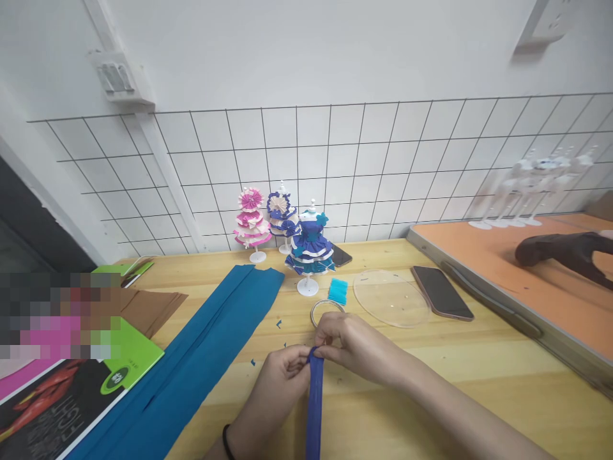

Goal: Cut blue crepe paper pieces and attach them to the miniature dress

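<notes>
A narrow dark blue strip [315, 409], folded or pleated along its length, runs from the bottom edge up to my fingers. My left hand [282, 377] pinches its upper end from the left, with a black band on the wrist. On the other side my right hand [345, 345] also pinches the end, thumb and fingertips close to those of the left. Whether the strip is paper or cloth I cannot tell. Just behind my right hand lies a roll of tape [327, 309], partly covered by the fingers. A small bright blue pleated piece [338, 292] rests beyond it.
Miniature dress forms in blue [311, 246], pink [252, 223] and navy-cream [281, 214] stand at the back. Long teal sheets [211, 345] lie left. A clear disc [390, 299] and a phone [443, 292] lie right, beside an orange-topped case [479, 255] bearing several white stands.
</notes>
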Demonstrator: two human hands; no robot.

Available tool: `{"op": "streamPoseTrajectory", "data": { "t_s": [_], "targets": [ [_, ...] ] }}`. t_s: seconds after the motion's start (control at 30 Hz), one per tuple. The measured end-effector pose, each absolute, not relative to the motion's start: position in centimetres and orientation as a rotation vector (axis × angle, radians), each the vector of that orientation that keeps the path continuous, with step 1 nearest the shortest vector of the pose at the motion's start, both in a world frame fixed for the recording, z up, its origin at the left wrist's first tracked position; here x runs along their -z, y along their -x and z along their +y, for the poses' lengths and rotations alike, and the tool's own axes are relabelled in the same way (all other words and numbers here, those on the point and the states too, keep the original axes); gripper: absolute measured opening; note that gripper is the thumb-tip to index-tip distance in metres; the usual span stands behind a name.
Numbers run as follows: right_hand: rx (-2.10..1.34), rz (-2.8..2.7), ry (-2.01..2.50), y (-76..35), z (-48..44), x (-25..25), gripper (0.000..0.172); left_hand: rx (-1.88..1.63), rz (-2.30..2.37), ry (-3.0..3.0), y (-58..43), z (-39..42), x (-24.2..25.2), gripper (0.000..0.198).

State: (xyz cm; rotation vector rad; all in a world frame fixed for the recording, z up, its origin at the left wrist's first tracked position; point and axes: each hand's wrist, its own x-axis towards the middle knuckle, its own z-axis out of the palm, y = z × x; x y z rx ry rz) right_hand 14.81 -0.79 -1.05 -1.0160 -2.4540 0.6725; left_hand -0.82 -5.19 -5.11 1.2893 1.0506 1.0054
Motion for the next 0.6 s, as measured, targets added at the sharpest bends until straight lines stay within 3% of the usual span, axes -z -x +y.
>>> {"op": "streamPoseTrajectory", "data": {
  "t_s": [0.6],
  "targets": [
    [-0.869, -2.490, 1.089, -15.40, -0.84, 0.50, 0.011, -0.932, 1.051, -1.315, 1.35, -5.01, 5.46, 0.019]
  ]
}}
